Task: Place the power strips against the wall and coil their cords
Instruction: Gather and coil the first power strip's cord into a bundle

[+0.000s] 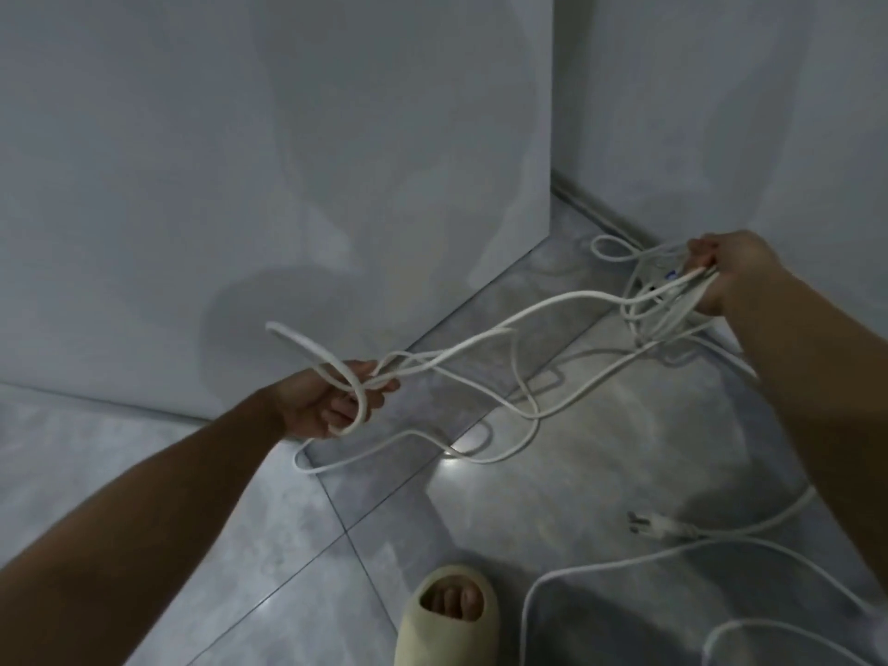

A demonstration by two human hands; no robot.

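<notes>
While the left hand [329, 401] curls its fingers [379, 389] round a loop of thin white cord [312, 349], the right hand [725, 271] pinches several strands (tangled) above the grey tiled floor [288, 545].

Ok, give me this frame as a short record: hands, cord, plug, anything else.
left hand: grips a loop of white cord, above the floor
right hand: holds several cord loops near the wall corner
white cord: uncoiled, strung slack between both hands, trailing on the floor
plug: loose on the floor tiles
power strip: not clearly visible
other: slipper on a foot, bottom edge
</notes>
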